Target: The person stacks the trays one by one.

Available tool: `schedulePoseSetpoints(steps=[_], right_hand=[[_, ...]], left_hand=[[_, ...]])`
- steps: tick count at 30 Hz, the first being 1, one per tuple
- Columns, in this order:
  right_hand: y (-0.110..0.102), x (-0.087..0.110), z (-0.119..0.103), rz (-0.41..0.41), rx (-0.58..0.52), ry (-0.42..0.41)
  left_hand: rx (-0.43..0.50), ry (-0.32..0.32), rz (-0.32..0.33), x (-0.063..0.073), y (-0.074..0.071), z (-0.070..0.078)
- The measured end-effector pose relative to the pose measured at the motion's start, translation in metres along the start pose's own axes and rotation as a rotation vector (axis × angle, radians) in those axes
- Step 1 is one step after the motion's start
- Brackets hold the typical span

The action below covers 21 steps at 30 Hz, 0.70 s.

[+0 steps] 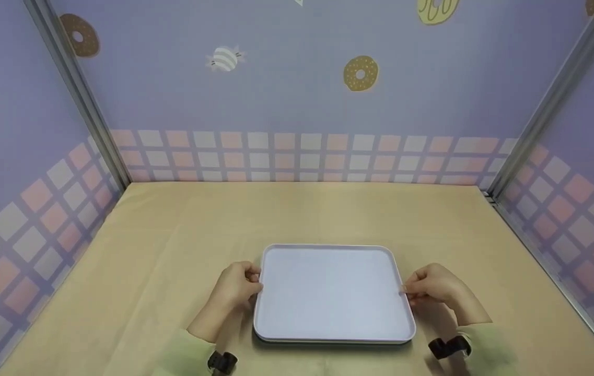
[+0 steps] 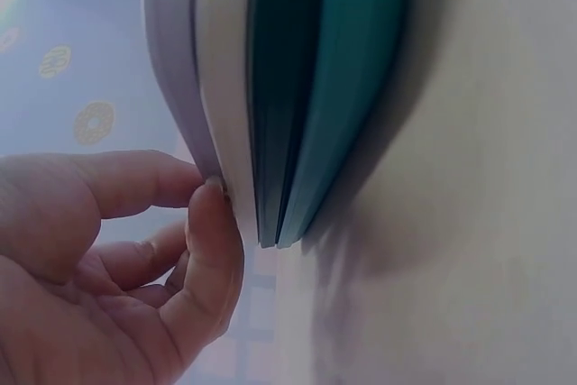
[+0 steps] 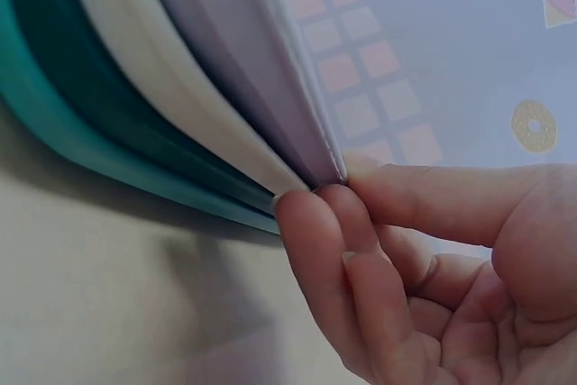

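Observation:
A pale lavender tray point(image 1: 333, 292) with rounded corners and a raised rim lies on top of a stack of several trays. Below it the wrist views show a cream tray point(image 2: 225, 60), a dark teal tray point(image 3: 68, 38) and a lighter teal tray point(image 2: 361, 42) at the bottom. My left hand point(image 1: 236, 284) pinches the lavender tray's left rim between thumb and fingers. At the opposite rim, my right hand point(image 1: 432, 286) pinches it the same way, its fingertips point(image 3: 302, 214) beside the cream tray's edge. The stack's far side is hidden.
The stack sits on a table covered with a tan cloth point(image 1: 171, 250). Behind it rises a purple wall point(image 1: 286, 104) with donut and candy prints, and side walls stand left and right. A black band point(image 1: 451, 346) circles the right wrist; another point(image 1: 222, 361) is on the left.

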State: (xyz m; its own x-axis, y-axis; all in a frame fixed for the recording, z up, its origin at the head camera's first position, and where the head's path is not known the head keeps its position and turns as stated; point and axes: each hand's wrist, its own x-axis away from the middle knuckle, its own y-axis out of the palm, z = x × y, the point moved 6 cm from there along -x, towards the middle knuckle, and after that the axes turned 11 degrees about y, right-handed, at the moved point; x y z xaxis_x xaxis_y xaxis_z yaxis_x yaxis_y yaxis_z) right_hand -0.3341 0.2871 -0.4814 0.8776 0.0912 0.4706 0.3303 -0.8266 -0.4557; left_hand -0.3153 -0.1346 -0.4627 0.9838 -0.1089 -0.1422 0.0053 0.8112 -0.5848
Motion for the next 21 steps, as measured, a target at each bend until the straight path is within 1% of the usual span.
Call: schedulePoseSetpoints(steps=[4,9,11,16,21], right_hand=[[-0.0005,0.0002,0.0010,-0.011,-0.006,0.010],[0.0007,-0.0015,0.0037,-0.067,-0.015,0.004],[0.0009,-0.0023,0.0048,-0.081,-0.026,0.002],[0.0005,-0.0039,0.0071,-0.087,-0.048,0.010],[0.0008,-0.0041,0.0055,-0.103,-0.053,-0.008]], left_hand=[[0.036,-0.014,-0.009,-0.0008,0.0009,-0.0030],[0.125,-0.081,-0.043,0.0002,0.0039,-0.0068],[0.150,-0.095,-0.050,0.0002,0.0044,-0.0068],[0.180,-0.097,-0.054,0.0001,0.0047,-0.0040],[0.196,-0.113,-0.058,0.0003,0.0052,-0.0036]])
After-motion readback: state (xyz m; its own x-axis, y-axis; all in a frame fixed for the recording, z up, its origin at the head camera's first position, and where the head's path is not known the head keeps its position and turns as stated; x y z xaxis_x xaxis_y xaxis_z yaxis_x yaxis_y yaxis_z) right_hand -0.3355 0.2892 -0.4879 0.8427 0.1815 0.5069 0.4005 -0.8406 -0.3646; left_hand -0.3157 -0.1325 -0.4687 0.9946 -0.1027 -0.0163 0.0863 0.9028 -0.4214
